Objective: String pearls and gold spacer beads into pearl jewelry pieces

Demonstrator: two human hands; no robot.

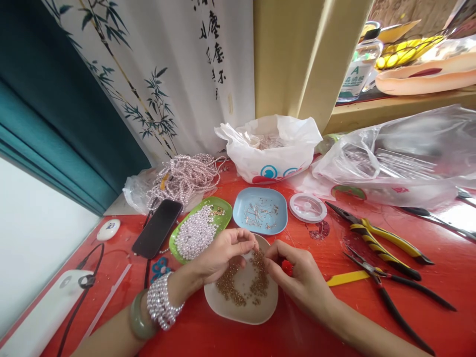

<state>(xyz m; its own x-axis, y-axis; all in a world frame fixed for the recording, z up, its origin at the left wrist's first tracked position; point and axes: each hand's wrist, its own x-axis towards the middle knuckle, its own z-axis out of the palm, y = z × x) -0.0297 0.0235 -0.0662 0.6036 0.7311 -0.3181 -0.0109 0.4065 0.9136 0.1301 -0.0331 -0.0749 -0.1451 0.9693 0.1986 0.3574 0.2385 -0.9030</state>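
Note:
Over a beige plate [243, 315] of small gold beads [231, 287], both hands are close together. My left hand [226, 250], with a pearl bracelet [162, 301] and a green bangle [140, 315] on its wrist, has thumb and index finger pinched; what lies between them is too small to make out. To its right my right hand [293, 267] also pinches thumb and index finger at the plate's right edge, and anything held there is too fine to see. Behind them stand a green tray [225, 204] with pearly beads [197, 233] and a blue tray [241, 196] with metal pins.
Pliers with yellow-black handles [375, 245] and black-handled pliers [394, 302] lie at the right. A clear spool [308, 207] is beside the blue tray. A phone [158, 228] and bead strands [188, 178] lie left; plastic bags [273, 158] stand behind.

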